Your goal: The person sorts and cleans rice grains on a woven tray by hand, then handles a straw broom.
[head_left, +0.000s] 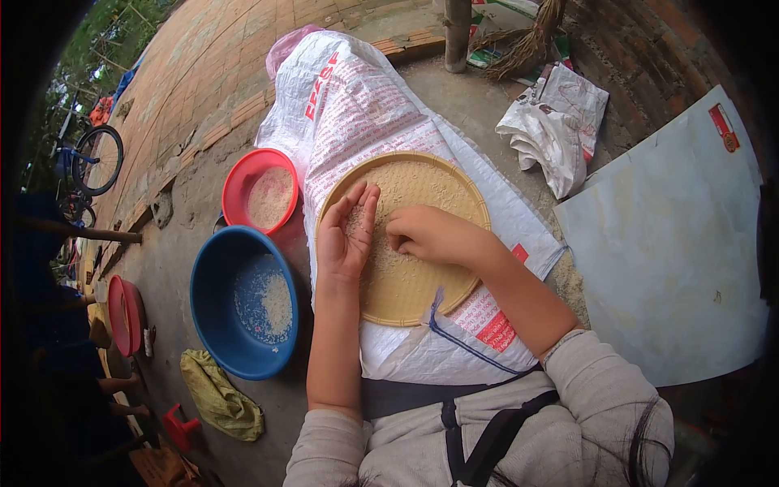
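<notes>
A round woven bamboo tray (pixel 389 304) lies on a white printed sack, with pale rice grains (pixel 438 191) scattered over it. At the tray's left side, my left hand (pixel 345 243) is turned palm up and cupped, with a small amount of the grains in it. My right hand (pixel 430 235) is over the middle of the tray, its fingers curled and pinched together beside the left hand. Whatever lies between the right fingertips is too small or hidden to make out.
White sack (pixel 373 105) spreads under the tray. To the left stand a red basin (pixel 230 188) and a blue basin (pixel 213 312), both holding grains. A yellowish sack (pixel 219 398) lies nearby. A pale sheet (pixel 665 243) and crumpled white bag (pixel 552 130) are on the right.
</notes>
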Demonstrator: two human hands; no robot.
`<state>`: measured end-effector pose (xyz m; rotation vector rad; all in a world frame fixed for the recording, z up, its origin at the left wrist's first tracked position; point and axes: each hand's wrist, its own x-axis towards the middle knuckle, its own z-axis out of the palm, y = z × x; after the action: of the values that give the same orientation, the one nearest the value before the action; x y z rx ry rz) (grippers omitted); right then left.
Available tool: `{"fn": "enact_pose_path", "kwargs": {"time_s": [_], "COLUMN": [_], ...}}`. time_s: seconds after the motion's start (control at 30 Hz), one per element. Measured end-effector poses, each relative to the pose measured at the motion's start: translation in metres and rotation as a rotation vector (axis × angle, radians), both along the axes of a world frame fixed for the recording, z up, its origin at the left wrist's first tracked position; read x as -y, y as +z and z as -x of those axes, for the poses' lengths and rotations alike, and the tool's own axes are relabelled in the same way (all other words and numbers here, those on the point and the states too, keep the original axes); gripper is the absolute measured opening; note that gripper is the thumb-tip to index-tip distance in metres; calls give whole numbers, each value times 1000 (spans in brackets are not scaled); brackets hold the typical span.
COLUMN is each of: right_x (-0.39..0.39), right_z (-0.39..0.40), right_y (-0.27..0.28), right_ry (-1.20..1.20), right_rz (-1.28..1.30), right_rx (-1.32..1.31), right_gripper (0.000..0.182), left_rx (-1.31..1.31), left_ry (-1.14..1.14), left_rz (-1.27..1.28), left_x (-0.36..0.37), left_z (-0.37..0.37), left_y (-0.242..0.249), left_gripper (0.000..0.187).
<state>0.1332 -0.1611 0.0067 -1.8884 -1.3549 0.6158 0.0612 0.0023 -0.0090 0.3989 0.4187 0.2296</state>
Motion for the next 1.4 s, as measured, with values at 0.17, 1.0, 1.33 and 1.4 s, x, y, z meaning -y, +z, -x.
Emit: {"fn": "enact_pose_path", "kwargs": {"time_s": [0.17,1.0,1.33,1.4], "right_x": [1,-15,-27,-29], "right_z": [-9,14,32,34], "right_y": [5,-9,50,43], "right_ry": [-236,39,-357,-261], "right_rz": [-275,-43,-557,-466], "right_rx": [122,100,44,92], "right_gripper": [8,20,17,25], "left_rx": [-31,30,30,46], "left_ry": [-75,49,-47,-99], "left_rz": [-53,-14,-178,-170], "left_x": [5,2,7,8], "left_z": [1,-2,7,10], "left_y": [6,2,-8,-10], "left_gripper": [37,36,31,31]}}
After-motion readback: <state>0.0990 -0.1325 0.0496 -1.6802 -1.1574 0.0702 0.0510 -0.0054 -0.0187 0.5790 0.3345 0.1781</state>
